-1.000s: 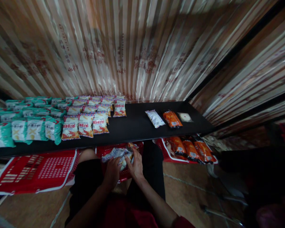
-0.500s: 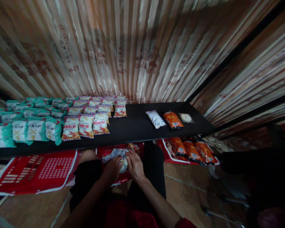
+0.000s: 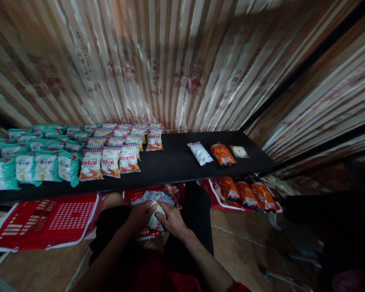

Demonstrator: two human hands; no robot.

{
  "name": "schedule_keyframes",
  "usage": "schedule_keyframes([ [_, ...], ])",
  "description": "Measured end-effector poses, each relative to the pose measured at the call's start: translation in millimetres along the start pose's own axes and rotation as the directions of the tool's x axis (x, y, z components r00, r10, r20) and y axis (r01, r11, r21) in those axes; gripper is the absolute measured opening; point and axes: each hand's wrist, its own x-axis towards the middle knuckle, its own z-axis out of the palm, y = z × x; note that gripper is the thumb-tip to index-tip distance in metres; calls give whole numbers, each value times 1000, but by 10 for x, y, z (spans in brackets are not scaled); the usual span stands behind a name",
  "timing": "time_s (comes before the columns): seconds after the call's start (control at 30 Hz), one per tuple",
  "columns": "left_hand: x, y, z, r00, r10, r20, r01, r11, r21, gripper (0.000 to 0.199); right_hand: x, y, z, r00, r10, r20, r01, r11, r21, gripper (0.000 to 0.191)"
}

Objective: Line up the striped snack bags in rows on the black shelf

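Note:
Over the red basket (image 3: 147, 233) between my knees, both hands grip one white snack bag (image 3: 155, 219). My left hand (image 3: 139, 215) is closed on the bag's left side, and my right hand (image 3: 172, 220) holds its right side with the thumb across the front. More silver-white bags (image 3: 167, 198) lie in the basket just behind my hands. On the black shelf (image 3: 170, 162) above stand several white and orange bags (image 3: 110, 161) with striped edges, in rows, beside rows of green and white bags (image 3: 47, 165).
Farther right on the shelf lie a silver-white bag (image 3: 200, 153), an orange packet (image 3: 222, 154) and a clear packet (image 3: 239, 151). A red basket (image 3: 213, 190) with orange packets (image 3: 247, 194) is below right; another red basket (image 3: 63, 219) is at left. Striped sheeting (image 3: 170, 61) hangs behind.
My hands have drawn a white bag slightly up and toward me from the basket. It now shows upright between them. The bags on the shelf have not moved.

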Motion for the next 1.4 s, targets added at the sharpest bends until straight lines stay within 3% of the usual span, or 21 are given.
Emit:
schedule_keyframes([
  [0.2,5,-10,-11,1000,-19,13,19,999,-35,33,0,-40,42,999,40,4,-40,999,-28,34],
  [0.57,47,-57,-50,999,-45,18,48,979,-199,36,-9,-18,137,970,119,-212,-143,985,-101,42],
  [0.83,44,-60,-93,996,-84,10,80,885,-458,47,23,-22,108,926,269,-265,-272,962,28,52],
  [1.1,27,34,-48,976,-175,-128,75,825,-560,54,38,-50,67,886,369,-281,-338,929,153,55],
  [1.23,14,72,-39,963,-228,-141,95,784,-614,58,57,-86,36,865,395,-309,-351,917,189,54],
  [1.4,6,111,43,957,-274,-95,150,747,-647,41,94,-92,12,829,466,-309,-377,874,307,58],
])
